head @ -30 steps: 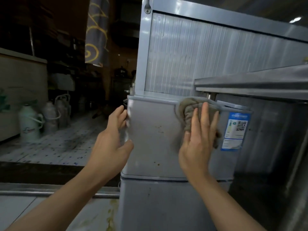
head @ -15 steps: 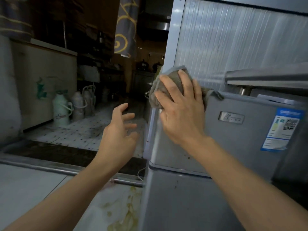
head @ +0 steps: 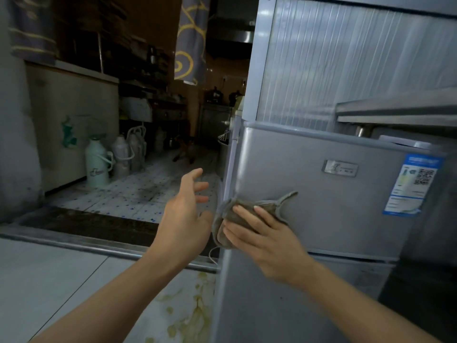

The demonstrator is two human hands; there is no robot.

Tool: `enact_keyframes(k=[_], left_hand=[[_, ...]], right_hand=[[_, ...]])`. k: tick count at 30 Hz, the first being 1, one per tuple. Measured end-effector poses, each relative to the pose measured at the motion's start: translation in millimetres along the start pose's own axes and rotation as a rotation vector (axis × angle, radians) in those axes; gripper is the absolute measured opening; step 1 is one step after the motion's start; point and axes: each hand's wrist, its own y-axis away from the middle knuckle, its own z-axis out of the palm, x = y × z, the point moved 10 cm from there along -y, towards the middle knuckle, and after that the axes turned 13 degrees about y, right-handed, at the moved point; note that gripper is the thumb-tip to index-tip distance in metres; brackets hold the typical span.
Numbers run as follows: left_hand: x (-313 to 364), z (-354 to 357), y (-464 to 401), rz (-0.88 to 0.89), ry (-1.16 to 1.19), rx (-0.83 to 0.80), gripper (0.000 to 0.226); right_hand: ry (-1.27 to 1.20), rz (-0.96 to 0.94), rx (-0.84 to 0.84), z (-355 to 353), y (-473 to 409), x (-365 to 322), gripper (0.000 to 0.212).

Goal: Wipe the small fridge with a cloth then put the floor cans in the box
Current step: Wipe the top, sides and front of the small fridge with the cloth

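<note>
Your right hand (head: 269, 246) presses the grey-brown cloth (head: 249, 214) flat against the small fridge (head: 321, 194), low on the upper door at its left edge, fingers (head: 247, 214) spread across the fabric — one corner of the cloth trails up to the right. Your left hand (head: 185, 219) hovers just beside that edge, fingers loosely spread, holding nothing. A blue label (head: 413, 184) and a small badge (head: 340, 168) sit further right on the door. A steel shelf (head: 395, 110) juts out above the fridge top. Across the tiled floor (head: 138, 191), thermos jugs (head: 97, 164) stand by a white cabinet (head: 74, 125).
</note>
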Motion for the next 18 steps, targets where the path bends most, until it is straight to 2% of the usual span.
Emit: enact_keyframes(k=[6, 10, 12, 15, 18], left_hand=[[16, 28, -12, 0.031, 0.002, -0.031, 0.072], [19, 51, -15, 0.045, -0.052, 0.012, 0.070], [20, 55, -13, 0.058, -0.096, 0.050, 0.070], [22, 57, -11, 0.061, -0.153, 0.079, 0.071], [24, 58, -11, 0.031, -0.188, 0.128, 0.069]], right_hand=[[0.034, 0.396, 0.185, -24, -4, 138, 0.049], [-0.003, 0.570, 0.171, -10, 12, 129, 0.053], [-0.007, 0.564, 0.109, 4, 37, 95, 0.060], [0.005, 0.422, 0.032, 19, 70, 50, 0.065], [-0.029, 0.365, 0.010, 17, 78, 47, 0.064]])
